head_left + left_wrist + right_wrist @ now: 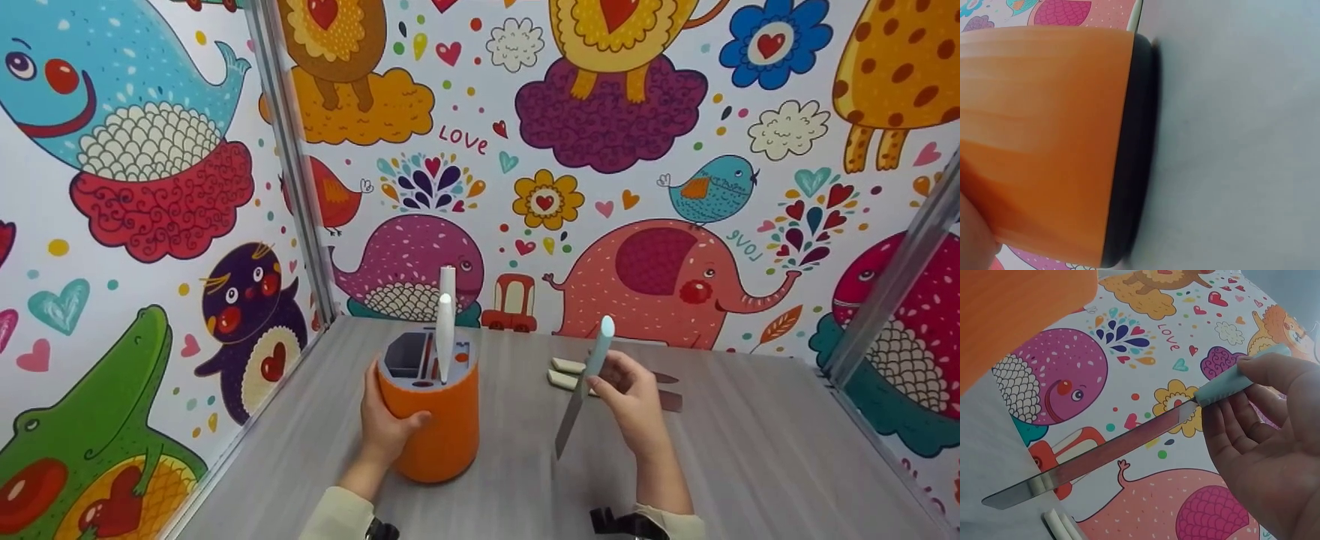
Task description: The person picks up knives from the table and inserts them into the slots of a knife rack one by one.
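My left hand (384, 420) grips the side of an orange knife block (442, 439), its thumb across the front. The block stands upright and has a grey slotted top. Two white handles (445, 330) rise from it, one behind the other. To the block's right, my right hand (634, 397) holds a knife by its pale blue handle (599, 352), thumb against fingers. Its blade (1100, 458) slants down, apart from the block; in the right wrist view it is long and straight with a blunt-cut tip. The left wrist view shows the block's dark base (1131, 152) on the table.
Behind my right hand, two knives with cream handles (562, 380) lie on the grey table (750, 465), partly hidden. Walls with cartoon animals (630, 277) stand at the back and left. Metal posts (292, 165) mark the corners.
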Available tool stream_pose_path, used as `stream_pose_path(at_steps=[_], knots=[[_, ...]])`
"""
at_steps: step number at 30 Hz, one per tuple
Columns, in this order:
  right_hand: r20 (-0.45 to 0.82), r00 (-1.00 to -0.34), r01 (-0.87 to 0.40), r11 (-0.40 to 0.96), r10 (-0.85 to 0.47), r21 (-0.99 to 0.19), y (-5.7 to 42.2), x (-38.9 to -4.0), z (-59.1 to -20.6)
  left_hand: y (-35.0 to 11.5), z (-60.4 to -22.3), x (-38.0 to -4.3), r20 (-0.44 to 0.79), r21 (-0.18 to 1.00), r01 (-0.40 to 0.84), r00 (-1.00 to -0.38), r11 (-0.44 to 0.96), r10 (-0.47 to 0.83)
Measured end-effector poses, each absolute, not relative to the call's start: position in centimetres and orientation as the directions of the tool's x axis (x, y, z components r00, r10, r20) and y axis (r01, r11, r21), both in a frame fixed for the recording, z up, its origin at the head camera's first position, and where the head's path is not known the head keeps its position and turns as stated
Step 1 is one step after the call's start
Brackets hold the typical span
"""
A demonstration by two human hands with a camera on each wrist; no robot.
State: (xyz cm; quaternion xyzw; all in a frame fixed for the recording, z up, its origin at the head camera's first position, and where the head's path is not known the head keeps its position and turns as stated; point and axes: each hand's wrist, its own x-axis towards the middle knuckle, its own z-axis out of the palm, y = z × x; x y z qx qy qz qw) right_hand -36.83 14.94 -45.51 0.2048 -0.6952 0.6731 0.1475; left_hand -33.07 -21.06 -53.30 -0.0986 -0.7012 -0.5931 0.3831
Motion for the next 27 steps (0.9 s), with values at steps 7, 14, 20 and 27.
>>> stream_pose_path(at_steps=[7, 14, 20, 27], knots=[[0.506, -0.852, -0.510, -0.014, -0.136, -0.860, 13.6, -36.3, -45.1, -20.9, -52.2, -32.6, 0.683, 0.730, 0.617, -0.643, 0.295, -0.346], [0.561, -0.795, -0.562, -0.068, -0.232, -0.824, 11.1, -35.5, -45.2, -20.7, -50.7, -32.4, 0.724, 0.678, 0.649, -0.505, 0.345, -0.470], [0.559, -0.789, -0.563, -0.062, -0.256, -0.824, 8.3, -34.3, -45.2, -18.2, -47.2, -29.8, 0.774, 0.611, 0.667, -0.393, 0.426, -0.496], [0.579, -0.758, -0.574, -0.113, -0.301, -0.811, 5.6, -32.6, -45.0, -15.6, -44.6, -26.7, 0.957, 0.289, 0.794, -0.216, 0.534, -0.196]])
